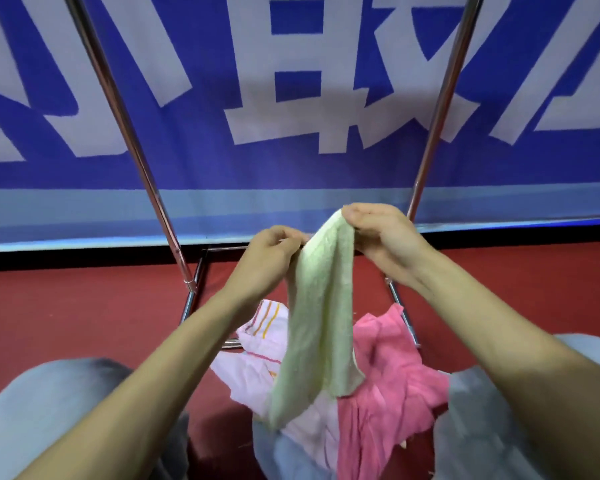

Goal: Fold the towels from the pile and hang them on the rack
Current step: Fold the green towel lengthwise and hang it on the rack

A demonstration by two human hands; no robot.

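Note:
A pale green towel (317,313) hangs down in front of me, held up by both hands. My left hand (265,259) pinches its top edge on the left side. My right hand (381,233) grips the top corner a little higher. Below the towel lies the pile: a pink towel (392,375), a white towel with orange and pink stripes (257,344) and a light blue cloth (291,455). The metal rack's two slanted poles (132,140) rise on either side, and its base bars (404,313) rest on the floor behind the pile.
The red floor (84,317) spreads around the rack. A blue banner with large white characters (291,98) stands close behind it. My knees in grey-blue trousers (49,410) frame the pile left and right.

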